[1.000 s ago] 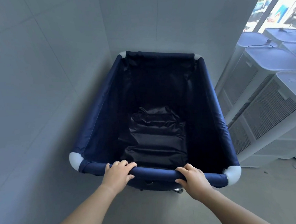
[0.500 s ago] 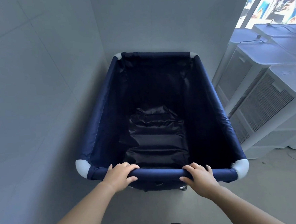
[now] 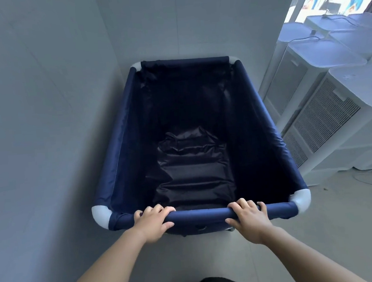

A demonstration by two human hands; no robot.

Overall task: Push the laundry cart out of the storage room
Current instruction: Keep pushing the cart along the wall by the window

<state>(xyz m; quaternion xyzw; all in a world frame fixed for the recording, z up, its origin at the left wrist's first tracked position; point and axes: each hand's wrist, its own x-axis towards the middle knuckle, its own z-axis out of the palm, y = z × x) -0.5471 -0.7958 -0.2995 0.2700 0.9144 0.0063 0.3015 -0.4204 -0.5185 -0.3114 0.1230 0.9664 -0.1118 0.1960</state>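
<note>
The left hand [image 3: 152,223] and right hand [image 3: 250,221] grip the cart [image 3: 117,150] by its near rail at 6 o'clock, fingers [image 3: 157,209] curled over it. The cart (navy, white corners) stands toward 12, near the wall [image 3: 36,129], white units [image 3: 332,113] beside it at 2.

Wall [image 3: 36,129] left, white units [image 3: 332,113] right

- The laundry cart [image 3: 274,132] is showing navy cloth on its sides and rails, smooth with a faint sheen.
- The corner caps [image 3: 100,214] are presenting as smooth, pale plastic with a soft gloss.
- The base panel [image 3: 194,173] is appearing as black, creased fabric, shinier than the sides.
- The walls [image 3: 35,107] are reading as matt, smooth grey panels.
- The white units [image 3: 324,118] are showing smooth casings and finely ribbed grilles.
- The floor [image 3: 340,218] is looking matt grey.
</note>
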